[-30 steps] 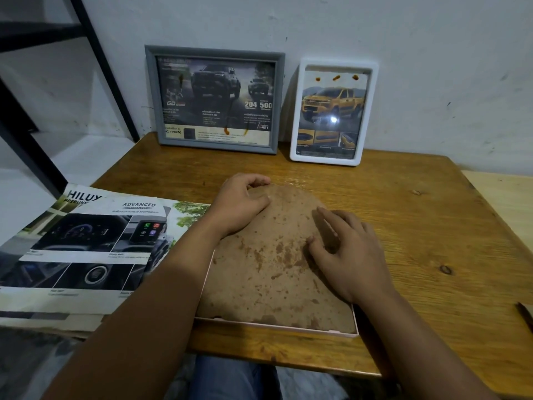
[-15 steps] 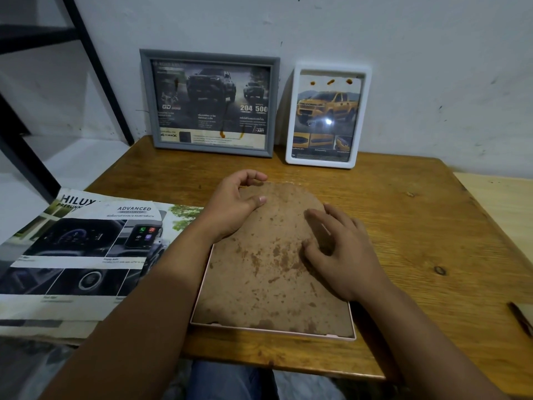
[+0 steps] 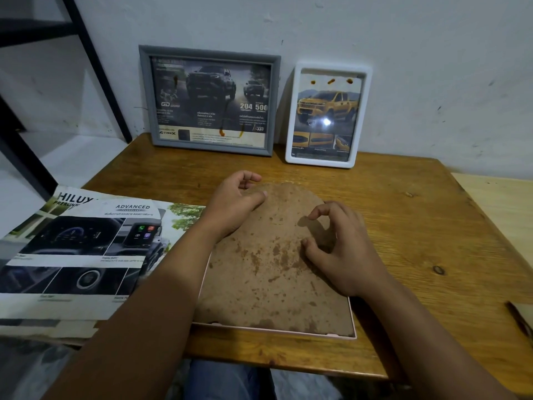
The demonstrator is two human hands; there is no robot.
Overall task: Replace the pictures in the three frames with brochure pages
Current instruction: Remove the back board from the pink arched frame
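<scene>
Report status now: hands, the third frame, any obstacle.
Left hand grips brown backing board top edge; right hand hovers curled, empty. Pink frame face-down. Nothing blocking.

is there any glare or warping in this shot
Head view: a bright glare spot on the white frame glass; wide-angle bending at the edges, seen in the brochure; dim light, with a soft shadow under the right hand.

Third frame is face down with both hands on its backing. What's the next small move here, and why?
Probably lift the backing board out of the pink frame. The left hand holds its far edge, the right hand arches over its middle, and the gray frame and white frame already show truck pages.
</scene>
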